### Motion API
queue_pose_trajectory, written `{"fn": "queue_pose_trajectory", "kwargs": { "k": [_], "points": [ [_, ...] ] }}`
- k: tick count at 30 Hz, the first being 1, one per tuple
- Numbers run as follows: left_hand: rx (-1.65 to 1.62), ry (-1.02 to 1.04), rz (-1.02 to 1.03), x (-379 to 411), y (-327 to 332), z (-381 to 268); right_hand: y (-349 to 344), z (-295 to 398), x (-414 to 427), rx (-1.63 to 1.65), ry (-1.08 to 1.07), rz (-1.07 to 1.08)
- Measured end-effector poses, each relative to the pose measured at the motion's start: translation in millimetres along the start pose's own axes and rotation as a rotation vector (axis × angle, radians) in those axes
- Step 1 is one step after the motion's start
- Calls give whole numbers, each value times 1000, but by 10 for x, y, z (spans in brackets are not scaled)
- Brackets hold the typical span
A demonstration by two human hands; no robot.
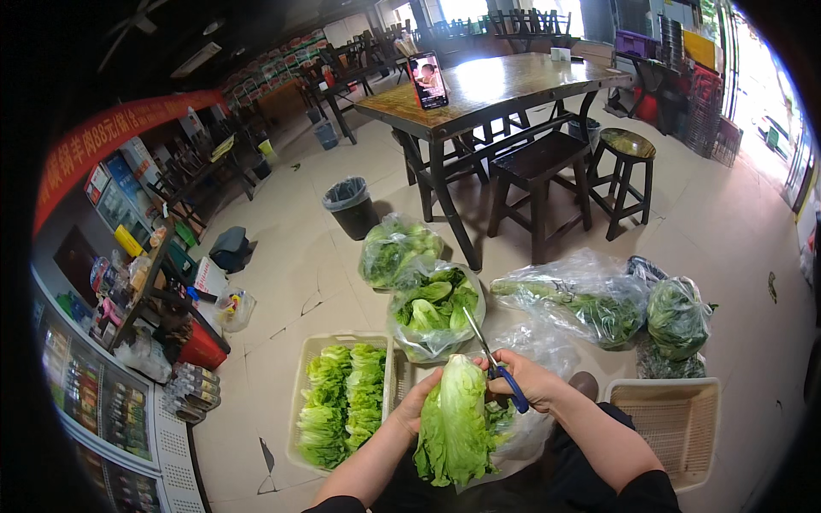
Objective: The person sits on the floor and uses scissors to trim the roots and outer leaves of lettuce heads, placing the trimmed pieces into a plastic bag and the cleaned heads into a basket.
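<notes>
My left hand (418,399) grips a head of leaf lettuce (457,423), its pale stem end up and its leaves hanging down. In my right hand (521,379) is a pair of scissors (507,379) with blue handles, the blades pointing up and away just beyond the stem end. The fingers of my right hand also come close to the lettuce's edge; whether they touch it is unclear. To the left, a cream plastic basket (390,378) holds lettuce heads (327,410) in two rows. Just ahead lies an opened clear bag (471,330) of green leafy heads (431,311).
Beyond stands another bag of greens (401,250), near a lined bin (351,208). Bagged vegetables (596,308) and a fuller bag (678,314) lie to the right, above a second basket (667,397). A wooden table (500,83) bears a propped phone (428,80); a bench (542,160) stands beside it.
</notes>
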State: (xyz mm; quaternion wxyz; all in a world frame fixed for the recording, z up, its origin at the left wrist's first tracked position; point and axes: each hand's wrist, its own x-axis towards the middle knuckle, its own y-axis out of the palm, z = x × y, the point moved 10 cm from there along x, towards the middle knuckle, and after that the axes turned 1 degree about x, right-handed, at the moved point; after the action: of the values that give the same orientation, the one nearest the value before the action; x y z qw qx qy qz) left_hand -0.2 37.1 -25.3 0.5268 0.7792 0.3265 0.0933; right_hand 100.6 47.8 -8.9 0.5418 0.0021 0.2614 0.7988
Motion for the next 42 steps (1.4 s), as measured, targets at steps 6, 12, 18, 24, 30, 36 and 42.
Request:
{"fn": "queue_pose_trajectory", "kwargs": {
  "k": [6, 12, 18, 24, 30, 36, 42],
  "points": [
    [-11, -118, -33, -38, -296, 98, -85, 109, -63, -133, 42, -12],
    [53, -211, -76, -141, -527, 141, -237, 183, -63, -285, -15, 5],
    [-12, -323, 49, -207, -761, 274, -227, 584, -206, -768, -248, 43],
    [114, -139, -138, -195, -698, 79, -614, 779, -274, -896, -187, -196],
    [-41, 204, -278, 14, -197, -257, -849, 585, -141, -974, -188, -374],
    [-207, 364, -336, 77, -304, -208, -889, 601, -137, -731, -255, -390],
    [-333, 431, -321, 91, -380, -181, -699, 500, -232, -383, -260, -317]
  ]
}}
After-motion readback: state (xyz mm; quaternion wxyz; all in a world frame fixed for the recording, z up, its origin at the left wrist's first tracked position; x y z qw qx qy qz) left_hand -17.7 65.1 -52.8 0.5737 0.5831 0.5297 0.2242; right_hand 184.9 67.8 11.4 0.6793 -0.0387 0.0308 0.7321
